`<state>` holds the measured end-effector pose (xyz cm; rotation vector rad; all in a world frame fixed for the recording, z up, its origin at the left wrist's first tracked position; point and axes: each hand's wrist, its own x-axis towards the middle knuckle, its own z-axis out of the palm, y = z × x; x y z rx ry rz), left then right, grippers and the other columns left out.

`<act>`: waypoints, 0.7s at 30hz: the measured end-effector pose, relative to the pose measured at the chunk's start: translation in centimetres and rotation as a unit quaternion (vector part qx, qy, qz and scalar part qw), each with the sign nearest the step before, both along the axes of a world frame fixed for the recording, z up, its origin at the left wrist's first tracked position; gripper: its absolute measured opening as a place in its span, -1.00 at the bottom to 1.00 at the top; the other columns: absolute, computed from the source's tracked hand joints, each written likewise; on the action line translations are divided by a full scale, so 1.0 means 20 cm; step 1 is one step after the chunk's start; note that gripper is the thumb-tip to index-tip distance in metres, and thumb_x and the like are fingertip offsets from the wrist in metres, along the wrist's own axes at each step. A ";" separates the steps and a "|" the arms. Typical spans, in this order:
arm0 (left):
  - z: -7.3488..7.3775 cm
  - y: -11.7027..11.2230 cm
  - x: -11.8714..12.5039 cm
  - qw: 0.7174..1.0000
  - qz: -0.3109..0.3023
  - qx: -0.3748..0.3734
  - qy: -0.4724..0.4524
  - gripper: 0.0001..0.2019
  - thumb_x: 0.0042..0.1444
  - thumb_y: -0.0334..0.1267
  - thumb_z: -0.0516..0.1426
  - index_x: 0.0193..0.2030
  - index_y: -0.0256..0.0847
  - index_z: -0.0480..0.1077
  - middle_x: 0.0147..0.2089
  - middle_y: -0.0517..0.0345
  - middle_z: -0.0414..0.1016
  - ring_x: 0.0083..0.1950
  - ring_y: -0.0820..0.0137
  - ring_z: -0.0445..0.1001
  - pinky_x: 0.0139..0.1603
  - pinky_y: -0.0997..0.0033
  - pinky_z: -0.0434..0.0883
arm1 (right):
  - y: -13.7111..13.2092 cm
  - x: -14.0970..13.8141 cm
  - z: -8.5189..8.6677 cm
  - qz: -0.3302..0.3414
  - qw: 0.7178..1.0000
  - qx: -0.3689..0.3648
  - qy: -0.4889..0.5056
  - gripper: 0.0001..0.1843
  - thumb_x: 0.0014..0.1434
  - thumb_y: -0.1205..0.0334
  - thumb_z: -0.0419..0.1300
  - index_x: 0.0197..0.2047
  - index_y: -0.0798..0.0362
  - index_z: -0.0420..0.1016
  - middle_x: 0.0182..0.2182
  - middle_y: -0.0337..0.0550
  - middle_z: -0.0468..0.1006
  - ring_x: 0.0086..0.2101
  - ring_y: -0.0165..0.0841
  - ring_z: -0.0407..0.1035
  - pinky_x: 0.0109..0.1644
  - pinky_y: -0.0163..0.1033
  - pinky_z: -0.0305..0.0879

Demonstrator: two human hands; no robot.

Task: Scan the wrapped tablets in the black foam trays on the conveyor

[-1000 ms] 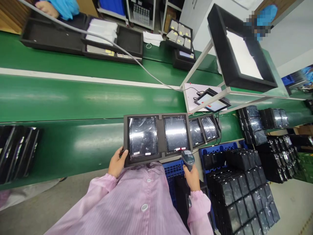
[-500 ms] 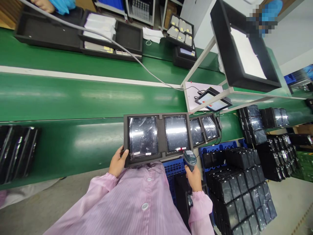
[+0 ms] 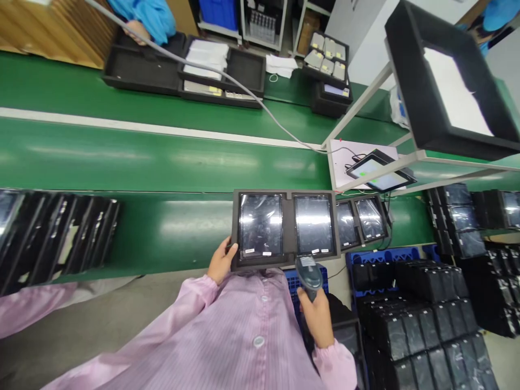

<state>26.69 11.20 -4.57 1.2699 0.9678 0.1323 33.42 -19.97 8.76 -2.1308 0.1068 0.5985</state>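
My left hand [image 3: 222, 261] grips the left edge of a black foam tray [image 3: 288, 227], thumb on top and fingers partly hidden beneath. Two dark glossy screen panels lie side by side in the tray: a left panel [image 3: 260, 225] and a right panel [image 3: 313, 223], each with small white labels along its lower edge. My right hand [image 3: 317, 316] is wrapped round the handle of a barcode scanner [image 3: 310, 275]. The scanner's head is close to the tray's lower edge, below the right panel's labels.
A second tray with panels [image 3: 368, 219] adjoins on the right. Beyond it, a tablet [image 3: 382, 172] sits under a metal-framed shelf. Stacked panels [image 3: 422, 325] stand on a blue pallet at right; more panels [image 3: 60, 233] stand at left. Across the green bench [image 3: 174, 162] is a co-worker's blue sleeve [image 3: 148, 19].
The scanner has shifted slightly left and down relative to the tray. Its red light on the right panel's labels is gone. Red marks on the tablet have turned green. The view has swung left.
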 end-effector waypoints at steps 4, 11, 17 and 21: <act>0.02 0.02 0.00 0.999 0.011 -0.031 -0.016 -0.14 -0.02 0.27 0.36 0.32 -0.25 0.43 0.29 -0.16 0.53 0.21 0.06 0.53 0.33 0.03 0.40 | 0.24 -0.15 -0.02 0.071 0.996 0.060 0.012 -0.67 0.23 0.04 0.19 -0.04 0.05 0.54 -0.14 -0.02 0.67 -0.16 -0.08 0.56 -0.06 -0.13 0.40; 0.02 0.06 -0.04 0.998 0.010 -0.064 -0.008 -0.14 -0.08 0.29 0.38 0.26 -0.27 0.49 0.33 -0.18 0.50 0.32 -0.01 0.47 0.37 0.01 0.38 | 0.32 -0.22 -0.11 0.063 0.997 0.044 0.021 -0.52 0.25 0.01 0.18 0.13 0.12 0.48 -0.18 -0.02 0.67 -0.19 -0.05 0.56 -0.07 -0.12 0.41; 0.05 0.06 -0.05 0.996 0.012 -0.091 0.010 -0.10 -0.13 0.35 0.39 0.25 -0.23 0.51 0.32 -0.19 0.52 0.32 -0.05 0.48 0.28 -0.02 0.46 | 0.41 -0.22 -0.10 0.111 0.993 0.052 0.005 -0.58 0.24 0.04 0.15 0.08 0.08 0.52 -0.17 -0.01 0.66 -0.19 -0.05 0.56 -0.06 -0.12 0.41; 0.07 0.06 -0.05 0.994 0.021 -0.105 0.016 -0.06 -0.20 0.40 0.39 0.22 -0.23 0.54 0.28 -0.21 0.54 0.30 -0.09 0.49 0.21 -0.05 0.51 | 0.46 -0.23 -0.13 0.131 0.991 0.026 0.016 -0.54 0.22 -0.01 0.13 0.08 0.08 0.51 -0.21 0.00 0.66 -0.17 -0.01 0.56 -0.02 -0.08 0.41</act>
